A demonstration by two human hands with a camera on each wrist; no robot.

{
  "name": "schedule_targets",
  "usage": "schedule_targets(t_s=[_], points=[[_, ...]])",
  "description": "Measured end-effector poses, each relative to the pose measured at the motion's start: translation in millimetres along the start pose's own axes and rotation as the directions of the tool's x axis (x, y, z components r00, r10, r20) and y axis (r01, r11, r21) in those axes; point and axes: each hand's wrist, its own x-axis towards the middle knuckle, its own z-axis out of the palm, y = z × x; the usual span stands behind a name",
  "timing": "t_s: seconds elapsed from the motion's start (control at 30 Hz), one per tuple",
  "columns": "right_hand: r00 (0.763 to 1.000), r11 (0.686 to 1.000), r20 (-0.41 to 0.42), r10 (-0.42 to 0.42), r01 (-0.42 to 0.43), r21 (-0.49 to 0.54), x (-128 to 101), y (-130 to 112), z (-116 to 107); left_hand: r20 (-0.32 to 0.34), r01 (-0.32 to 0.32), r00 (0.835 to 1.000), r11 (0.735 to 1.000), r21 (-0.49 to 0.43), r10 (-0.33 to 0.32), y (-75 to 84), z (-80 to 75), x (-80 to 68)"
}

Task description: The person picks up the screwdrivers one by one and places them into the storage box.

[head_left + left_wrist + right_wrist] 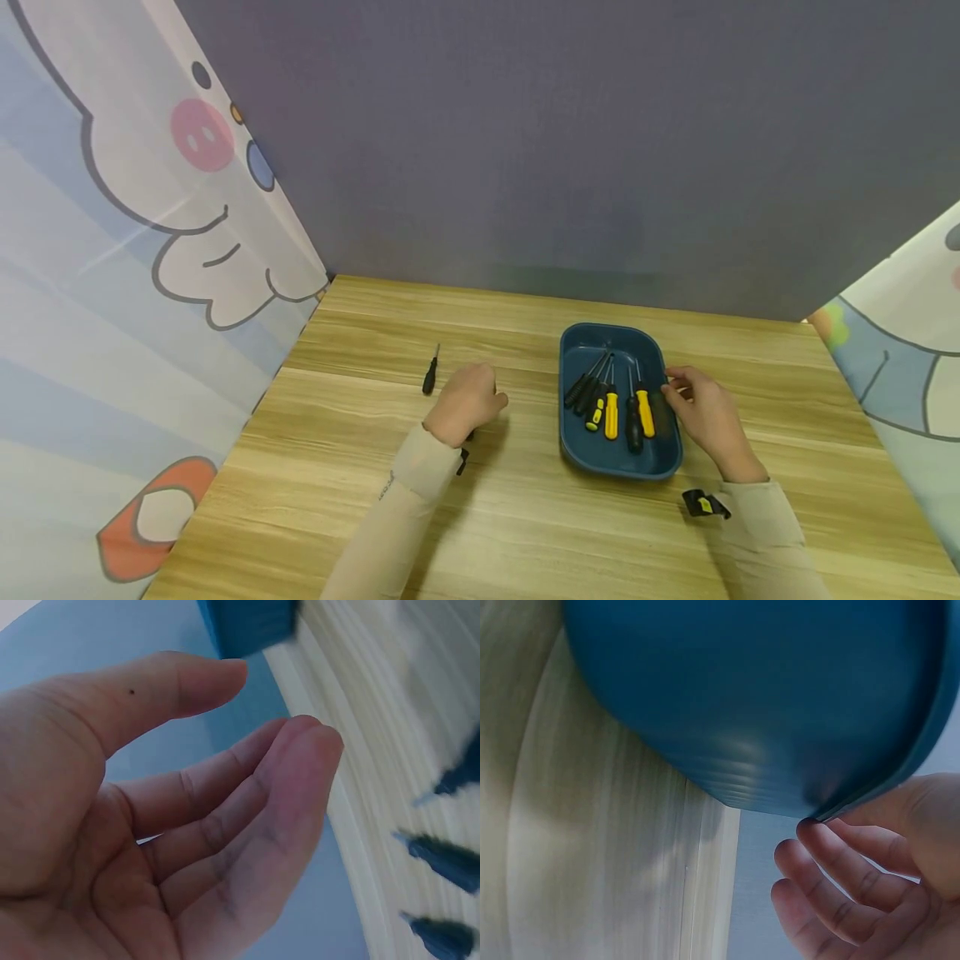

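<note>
- Nearest to us, two pale sleeves run forward over the wooden counter (525,533), one on each side
- Our left hand (467,402) hovers over the counter with nothing in it; the left wrist view shows its fingers (247,825) loosely bent and the palm bare, so this grip is open
- Our right hand (708,417) sits at the right edge of the blue tray (592,454); in the right wrist view the fingertips (817,836) touch the tray's rim from below and the thumb lies over the rim, so this grip pinches the tray's edge
- The tray stands on the counter right of centre, between our two hands but much closer to the right one
- Inside the tray lie several screwdrivers (611,404), some with yellow and black handles and some all black, side by side with their shafts pointing away from us
- Farther off, just beyond the left hand, a small black screwdriver (430,375) lies alone on the counter, well apart from the tray
</note>
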Motion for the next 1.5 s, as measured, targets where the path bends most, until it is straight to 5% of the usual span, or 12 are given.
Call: schedule_targets(t_s=[0.5, 1.5], points=[[1.0, 1.0, 0.005, 0.008, -0.008, -0.006, 1, 1, 0, -0.043, 0.086, 0.996, 0.994, 0.064, -0.083, -33.2, 11.9, -16.4], [1.0, 1.0, -0.021, -0.011, 0.011, -0.008, 0, 0, 1, 0.003, 0.142, 0.99, 0.989, -0.045, -0.142, -46.1, 22.7, -18.1]])
